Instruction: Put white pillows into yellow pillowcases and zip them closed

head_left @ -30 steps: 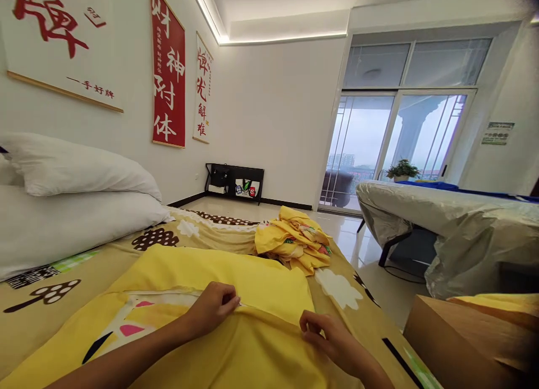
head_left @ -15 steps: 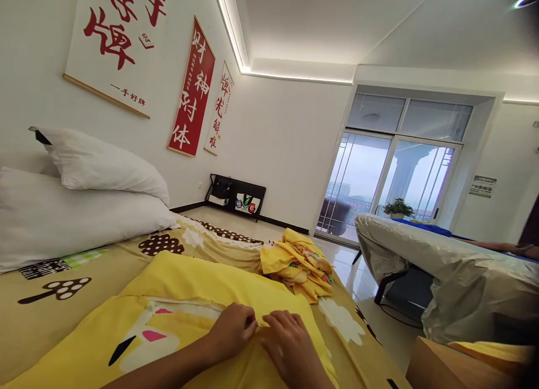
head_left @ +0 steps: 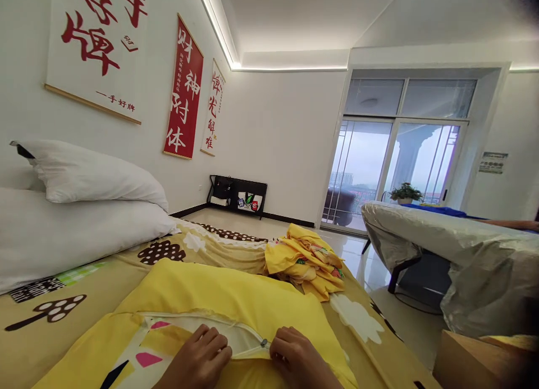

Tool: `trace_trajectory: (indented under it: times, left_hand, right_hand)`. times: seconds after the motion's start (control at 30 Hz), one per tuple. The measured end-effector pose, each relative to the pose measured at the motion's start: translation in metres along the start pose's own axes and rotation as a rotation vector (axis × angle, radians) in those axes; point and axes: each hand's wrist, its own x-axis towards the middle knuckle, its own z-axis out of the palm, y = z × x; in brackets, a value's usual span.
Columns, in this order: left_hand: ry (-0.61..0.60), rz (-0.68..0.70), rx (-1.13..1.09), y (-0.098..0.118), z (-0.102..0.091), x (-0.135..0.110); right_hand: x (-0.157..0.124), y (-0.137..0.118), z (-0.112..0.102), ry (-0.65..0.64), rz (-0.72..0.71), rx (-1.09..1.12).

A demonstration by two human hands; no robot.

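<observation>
A yellow cushion cover [head_left: 219, 285] with pink and black print lies on the bed in front of me. Its long zip opening gapes, and white material shows inside. The zip slider [head_left: 264, 342] sits at the right end of the gap, just beside the fingertips of my right hand [head_left: 301, 360]. Those fingers are closed on the cover's edge by the zip. Curled over the near lip of the opening is my left hand [head_left: 197, 356], gripping the fabric. Both thumbs are largely hidden.
A crumpled yellow cloth [head_left: 306, 260] rests farther back on the patterned bed sheet [head_left: 46, 338]. White pillows [head_left: 80, 226] are stacked at left. To the right stand a plastic-covered table [head_left: 438, 237] and a cardboard box [head_left: 463, 358]. Another person's arm [head_left: 509, 224] reaches over the table.
My left hand has moved left and down, away from the right hand. The zip slider and a white gap now show between them. The view has shifted slightly.
</observation>
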Motion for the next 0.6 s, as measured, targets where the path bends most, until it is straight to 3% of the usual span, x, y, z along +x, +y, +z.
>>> trace_trajectory:
  times: [0.07,0.2,0.4,0.5,0.6]
  left_hand:
    - [0.073,0.065,0.07,-0.004,-0.009,-0.005]
    - [0.059,0.147,0.257,0.0,-0.022,0.001]
    - [-0.099,0.252,0.258,0.02,-0.019,0.015]
    - [-0.179,0.171,0.188,0.018,-0.017,0.018]
    - [-0.336,-0.095,0.142,-0.002,-0.019,0.017]
  right_hand:
    - [0.0,-0.003,-0.003,-0.005,0.016,0.013]
    - [-0.002,-0.01,-0.015,-0.041,0.061,0.08]
    - [-0.006,-0.013,-0.021,-0.045,0.094,0.158]
    - [-0.003,-0.011,-0.015,-0.009,0.13,0.193]
    - [0.001,-0.01,-0.008,-0.002,0.178,0.133]
